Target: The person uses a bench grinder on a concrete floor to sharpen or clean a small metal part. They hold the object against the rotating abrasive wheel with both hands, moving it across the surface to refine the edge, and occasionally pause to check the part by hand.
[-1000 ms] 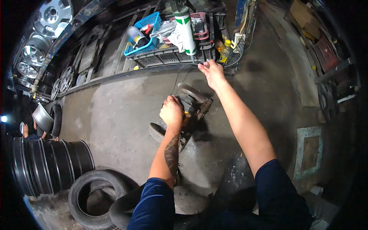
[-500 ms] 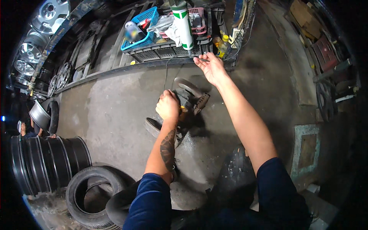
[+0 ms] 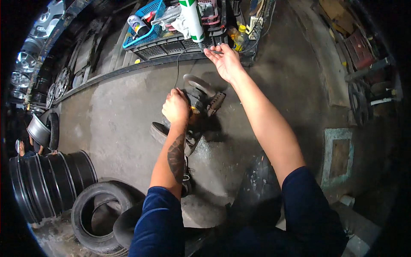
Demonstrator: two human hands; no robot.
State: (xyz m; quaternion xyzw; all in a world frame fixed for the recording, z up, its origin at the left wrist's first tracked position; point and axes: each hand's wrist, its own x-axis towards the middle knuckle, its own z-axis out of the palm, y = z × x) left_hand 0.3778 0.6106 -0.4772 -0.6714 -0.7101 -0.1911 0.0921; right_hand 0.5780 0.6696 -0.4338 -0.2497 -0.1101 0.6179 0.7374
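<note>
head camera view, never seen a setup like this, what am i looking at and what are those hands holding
There is no robot here: these are a person's bare hands, seen from a wide fisheye camera worn on the head and looking down, so straight edges bend. The left hand is closed on a dark tool with a yellow patch; the hand hides part of it. The right hand pinches a thin dark thing, perhaps a cable. Ahead, a blue basket with a can sits by a white and green tube. At lower left, a tyre lies near wheel rims.
</note>
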